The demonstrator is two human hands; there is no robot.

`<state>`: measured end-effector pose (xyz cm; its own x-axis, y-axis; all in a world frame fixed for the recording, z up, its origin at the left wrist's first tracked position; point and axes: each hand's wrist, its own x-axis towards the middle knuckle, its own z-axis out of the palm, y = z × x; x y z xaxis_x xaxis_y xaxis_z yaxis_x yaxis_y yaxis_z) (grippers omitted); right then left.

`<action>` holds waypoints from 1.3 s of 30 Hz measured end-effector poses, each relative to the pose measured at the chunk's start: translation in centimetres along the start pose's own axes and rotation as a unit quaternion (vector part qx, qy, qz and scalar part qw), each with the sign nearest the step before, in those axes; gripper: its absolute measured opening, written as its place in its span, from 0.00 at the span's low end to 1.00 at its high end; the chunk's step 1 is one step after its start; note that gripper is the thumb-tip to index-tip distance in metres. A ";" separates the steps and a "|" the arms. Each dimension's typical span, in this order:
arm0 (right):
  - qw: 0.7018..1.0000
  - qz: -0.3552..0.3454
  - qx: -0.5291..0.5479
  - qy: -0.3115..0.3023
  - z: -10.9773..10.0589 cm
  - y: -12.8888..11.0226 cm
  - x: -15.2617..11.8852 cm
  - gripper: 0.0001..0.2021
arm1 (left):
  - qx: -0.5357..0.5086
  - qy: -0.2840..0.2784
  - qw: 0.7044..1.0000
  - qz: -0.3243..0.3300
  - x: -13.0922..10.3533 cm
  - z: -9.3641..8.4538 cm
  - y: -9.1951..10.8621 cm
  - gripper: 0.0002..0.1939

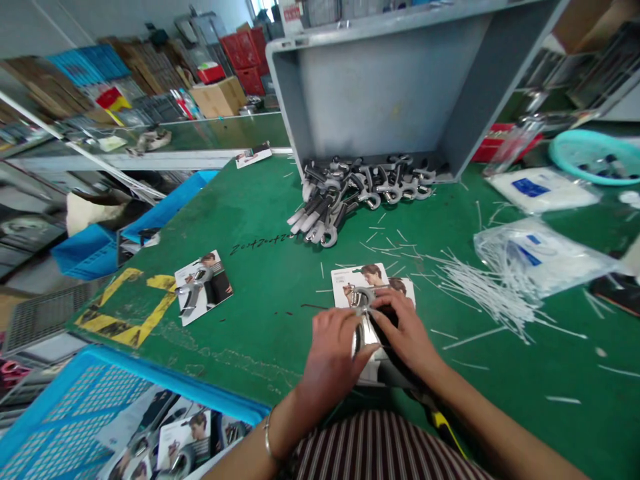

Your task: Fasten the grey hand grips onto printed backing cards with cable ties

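A grey and metal tool (364, 297) lies on a printed card (344, 283) near the table's front edge. My left hand (335, 347) is closed on the tool from the left, its thumb and fingers around the shiny part. From the right, my right hand (400, 323) pinches at the tool's upper part, fingertips close to those of my left hand. Part of a second card (409, 288) shows behind my right hand. Any tie between the fingertips is too small to make out.
A tipped grey bin (385, 93) spills a pile of tools (345, 190) at the back. White ties (485, 293) and plastic bags (540, 257) lie right. One carded tool (204, 287) is left, above a blue basket (150, 380) holding packed cards.
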<state>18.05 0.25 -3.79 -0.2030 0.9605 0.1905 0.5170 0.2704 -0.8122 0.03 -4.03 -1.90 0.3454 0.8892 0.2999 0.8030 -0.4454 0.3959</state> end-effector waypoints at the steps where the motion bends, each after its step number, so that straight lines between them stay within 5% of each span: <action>1: 0.999 -0.016 -0.019 -0.032 -0.7 -0.4 -0.5 0.03 | 0.015 0.015 0.999 -0.047 -0.3 -0.7 -0.1 0.24; 5: 0.973 -0.087 -0.152 -0.151 -2.0 -2.2 -2.2 0.05 | 0.047 -0.054 0.992 -0.100 -1.3 -1.0 -0.4 0.29; 10: 0.912 -0.152 -0.339 -0.175 -0.4 -3.4 -2.3 0.02 | -0.022 -0.059 0.993 -0.099 -1.5 0.7 -1.1 0.06; 14: 0.893 -0.168 -0.379 -0.177 0.5 -3.8 -1.6 0.04 | -0.108 -0.075 0.985 -0.113 -1.6 -0.3 -2.3 0.05; 19: 0.939 -0.113 -0.251 -0.205 -0.6 -4.1 -1.5 0.03 | -0.233 -0.084 0.954 -0.169 -1.6 -1.9 -3.0 0.05; 26: 0.965 -0.104 -0.127 -0.205 -1.2 -2.8 -1.4 0.07 | -0.320 -0.059 0.933 -0.154 -0.6 -0.3 -2.2 0.04; 34: 0.991 -0.038 -0.062 -0.116 0.0 -2.1 -1.1 0.04 | -0.528 -0.048 0.821 -0.213 -1.5 1.0 -3.7 0.11; 39: 0.991 -0.062 -0.052 -0.110 -0.9 -1.7 -1.2 0.05 | -0.454 0.007 0.867 -0.208 -1.4 1.5 -3.1 0.03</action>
<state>18.16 -1.33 -2.12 -0.4407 0.8848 0.1516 0.5566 0.4018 -0.7271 -2.28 -3.75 -4.83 0.1062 0.9940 -0.0248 0.1422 0.0095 0.9898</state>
